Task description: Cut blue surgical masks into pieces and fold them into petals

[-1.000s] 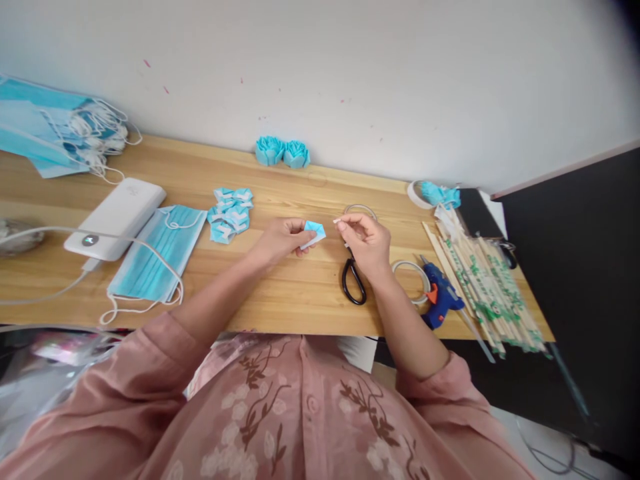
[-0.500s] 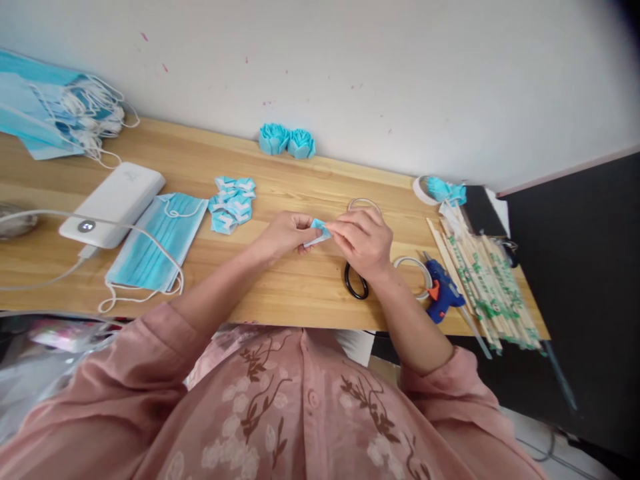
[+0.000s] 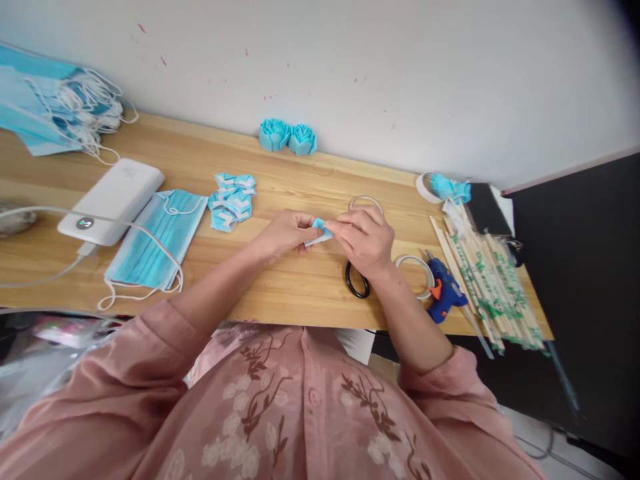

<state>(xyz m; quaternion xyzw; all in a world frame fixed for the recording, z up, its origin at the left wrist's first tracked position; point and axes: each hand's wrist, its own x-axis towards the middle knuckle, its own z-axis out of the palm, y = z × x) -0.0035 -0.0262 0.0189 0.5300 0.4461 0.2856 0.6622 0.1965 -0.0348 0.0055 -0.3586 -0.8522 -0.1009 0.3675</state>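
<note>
Between my hands, just above the wooden table, is a small folded blue piece of mask fabric (image 3: 320, 231). My left hand (image 3: 291, 230) pinches its left side between thumb and fingers. On its right edge, the fingertips of my right hand (image 3: 367, 239) are pressed together. To the left lie several folded blue pieces (image 3: 232, 202) with white strips on them. Under and beside my right hand shows the black loop of a cord or handle (image 3: 357, 283), partly hidden, and a pale ring (image 3: 367, 198) shows above that hand.
Two blue fabric flowers (image 3: 287, 137) stand by the wall. A face mask (image 3: 157, 240) and a white power bank (image 3: 111, 202) with a cable lie left, a mask pile (image 3: 55, 107) behind. Right are a tape roll (image 3: 417, 275), a blue glue gun (image 3: 444, 291) and wrapped chopsticks (image 3: 493, 287).
Both hands keep their pinch on the folded blue piece, with hardly any shift. The view has tilted very slightly.
</note>
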